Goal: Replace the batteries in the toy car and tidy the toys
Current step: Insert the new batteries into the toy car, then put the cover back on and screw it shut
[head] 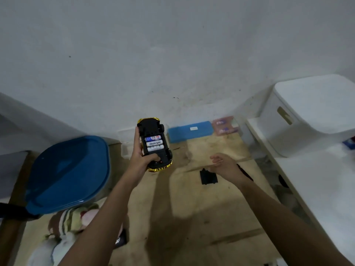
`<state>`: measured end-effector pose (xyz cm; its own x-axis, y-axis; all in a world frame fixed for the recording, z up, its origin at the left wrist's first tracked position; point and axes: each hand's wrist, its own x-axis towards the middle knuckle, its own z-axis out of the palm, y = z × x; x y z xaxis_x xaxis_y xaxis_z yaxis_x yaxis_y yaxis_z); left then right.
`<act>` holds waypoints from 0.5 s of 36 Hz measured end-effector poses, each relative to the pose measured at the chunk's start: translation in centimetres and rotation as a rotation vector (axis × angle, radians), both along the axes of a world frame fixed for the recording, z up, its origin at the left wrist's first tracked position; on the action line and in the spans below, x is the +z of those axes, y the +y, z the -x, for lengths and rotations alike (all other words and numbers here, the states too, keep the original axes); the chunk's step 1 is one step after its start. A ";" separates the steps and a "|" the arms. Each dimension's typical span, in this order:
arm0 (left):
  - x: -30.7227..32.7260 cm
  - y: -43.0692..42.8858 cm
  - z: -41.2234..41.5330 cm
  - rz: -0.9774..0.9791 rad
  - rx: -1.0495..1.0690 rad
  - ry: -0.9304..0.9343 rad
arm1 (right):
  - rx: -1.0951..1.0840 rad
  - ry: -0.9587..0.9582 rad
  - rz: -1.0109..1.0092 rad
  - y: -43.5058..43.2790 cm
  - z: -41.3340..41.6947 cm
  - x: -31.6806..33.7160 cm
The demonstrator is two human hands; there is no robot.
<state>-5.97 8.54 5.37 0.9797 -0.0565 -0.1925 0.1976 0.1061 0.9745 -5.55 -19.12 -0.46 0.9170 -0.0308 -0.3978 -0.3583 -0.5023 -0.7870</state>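
Observation:
My left hand (pixel 141 157) grips a gold toy car (pixel 153 129) turned upside down, its black underside facing me. The battery bay is uncovered and holds three batteries (pixel 154 143), one blue and two white. My right hand (pixel 224 163) hovers to the right of the car with its fingers loosely apart and nothing in it. Just below that hand a flat black battery cover (pixel 208 177) lies on the wooden floor (pixel 192 217).
A bin with a blue lid (pixel 67 173) stands at the left. A blue box (pixel 190 131) and a pink pack (pixel 224 124) lie by the wall. A white storage box (pixel 311 112) sits on a white shelf (pixel 326 189) at right. Soft toys (pixel 67 227) lie lower left.

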 end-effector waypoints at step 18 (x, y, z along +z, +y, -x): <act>-3.1 -2.4 -0.8 -0.035 -0.048 0.090 | 0.144 -0.059 0.161 -2.4 1.8 -3.6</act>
